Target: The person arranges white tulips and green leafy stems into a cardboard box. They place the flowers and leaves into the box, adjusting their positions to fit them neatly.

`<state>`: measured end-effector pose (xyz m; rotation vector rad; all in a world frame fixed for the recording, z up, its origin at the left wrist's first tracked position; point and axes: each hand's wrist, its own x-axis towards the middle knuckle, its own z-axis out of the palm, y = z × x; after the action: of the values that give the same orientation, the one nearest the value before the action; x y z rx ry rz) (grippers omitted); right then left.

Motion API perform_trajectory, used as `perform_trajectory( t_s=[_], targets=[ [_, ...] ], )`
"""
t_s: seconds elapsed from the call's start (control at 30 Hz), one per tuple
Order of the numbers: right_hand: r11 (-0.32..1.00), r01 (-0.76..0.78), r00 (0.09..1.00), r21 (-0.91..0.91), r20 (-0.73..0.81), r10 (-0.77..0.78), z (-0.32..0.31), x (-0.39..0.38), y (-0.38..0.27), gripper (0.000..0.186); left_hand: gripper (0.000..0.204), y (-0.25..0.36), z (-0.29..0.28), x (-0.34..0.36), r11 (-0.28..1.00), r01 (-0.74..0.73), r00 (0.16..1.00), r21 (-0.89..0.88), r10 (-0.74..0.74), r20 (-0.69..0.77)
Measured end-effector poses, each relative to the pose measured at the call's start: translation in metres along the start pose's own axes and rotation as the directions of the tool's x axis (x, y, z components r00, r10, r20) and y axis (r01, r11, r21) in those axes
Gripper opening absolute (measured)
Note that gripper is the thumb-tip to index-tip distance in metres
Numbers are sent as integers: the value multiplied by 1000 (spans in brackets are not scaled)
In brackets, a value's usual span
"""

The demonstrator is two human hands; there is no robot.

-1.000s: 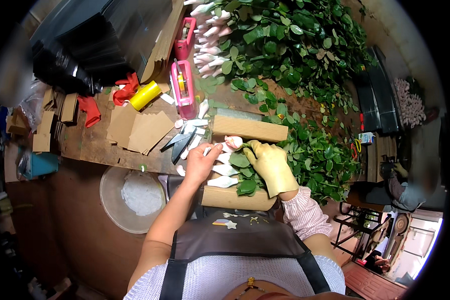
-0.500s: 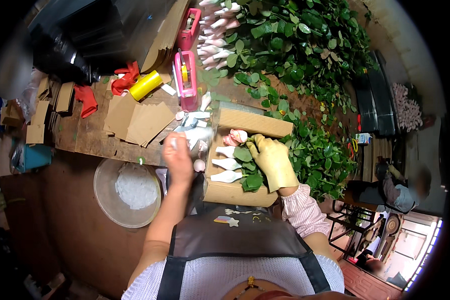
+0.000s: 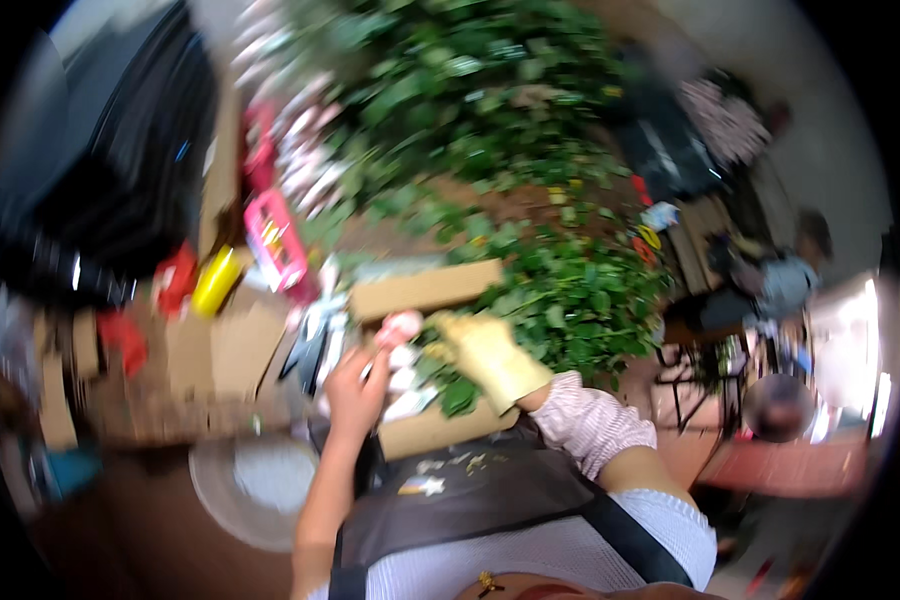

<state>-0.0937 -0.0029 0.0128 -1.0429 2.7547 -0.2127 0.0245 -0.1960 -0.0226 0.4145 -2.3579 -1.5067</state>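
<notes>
My left hand, bare and blurred, is beside the left edge of a cardboard wrap. Its fingers are pinched; a small pale thing shows at them, too smeared to name. An open pink rose lies at the top of the row in the wrap, close to those fingertips. My right hand, in a yellow rubber glove, is closed at the rose's stem, just right of the bloom. Below it are several white-sleeved rosebuds with green leaves. The corrugated cardboard wrap lies under and around them.
Leafy stems heap on the right and far side. Pink tape dispensers, a yellow roll and cardboard sheets lie left. A plastic tub stands below the table edge. Another person sits at far right.
The whole view has swung, shifting the table things left and blurring them. My left hand has come nearer the pink rose; my gloved right hand stays at its stem.
</notes>
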Motion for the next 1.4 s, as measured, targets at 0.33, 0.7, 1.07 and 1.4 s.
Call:
perform_trajectory(
  t_s=[0.33,0.7,1.07,1.4],
  targets=[
    [993,9,998,121,68,-17,-6,-1,5,44,34,-43,-58,4,918,57,886,-392,-227,-404],
    [995,96,983,29,154,-99,33,-10,-3,75,44,-1,-34,-7,816,575,720,64,-541,435],
    [914,160,964,373,140,-226,-44,-25,30,89,22,20,-73,-23,960,278,960,-32,-279,-2],
    [987,109,943,-122,328,-64,-17,-14,-13,118,35,12,-56,-28,944,319,766,88,-311,563]
  ],
)
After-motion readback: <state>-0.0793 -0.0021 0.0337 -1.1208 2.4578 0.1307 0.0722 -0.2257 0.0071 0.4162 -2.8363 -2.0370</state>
